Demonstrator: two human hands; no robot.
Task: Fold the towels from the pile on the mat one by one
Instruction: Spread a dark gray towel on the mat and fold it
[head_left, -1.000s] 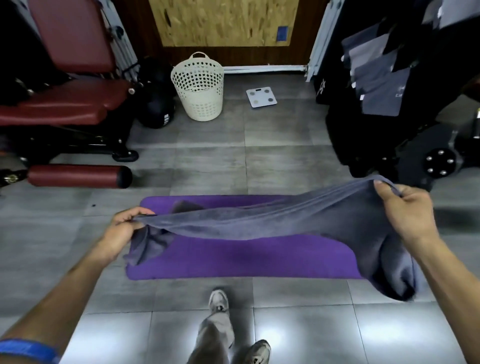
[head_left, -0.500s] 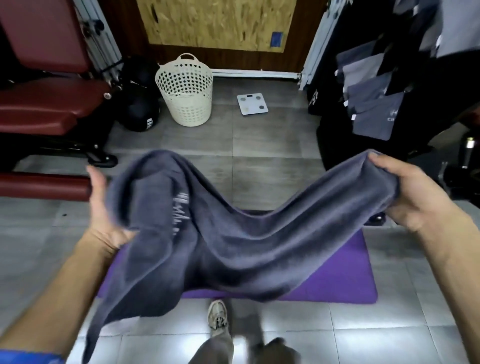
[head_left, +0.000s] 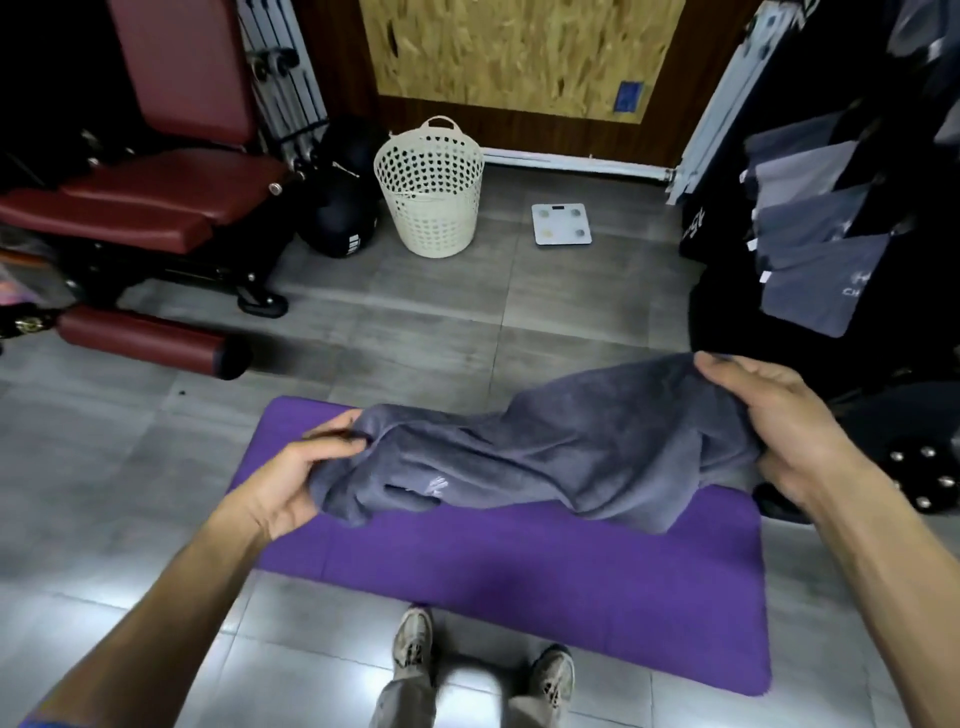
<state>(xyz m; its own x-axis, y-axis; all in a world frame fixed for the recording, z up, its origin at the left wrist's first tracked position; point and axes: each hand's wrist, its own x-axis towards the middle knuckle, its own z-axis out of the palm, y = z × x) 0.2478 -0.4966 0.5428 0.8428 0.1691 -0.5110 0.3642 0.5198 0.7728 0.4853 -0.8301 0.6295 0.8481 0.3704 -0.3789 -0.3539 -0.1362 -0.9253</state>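
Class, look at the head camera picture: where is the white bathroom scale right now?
The white bathroom scale lies flat on the grey floor tiles at the back, just right of the cream laundry basket, well beyond the purple mat.

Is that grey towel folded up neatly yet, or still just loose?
Loose, not folded. The grey towel sags rumpled between the left hand and right hand, each gripping an end above the purple mat.

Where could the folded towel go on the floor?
The near half of the purple mat, between the hanging towel and the shoes, is bare. So are the grey tiles between mat and basket. The bench side and the clothes rack side are crowded.
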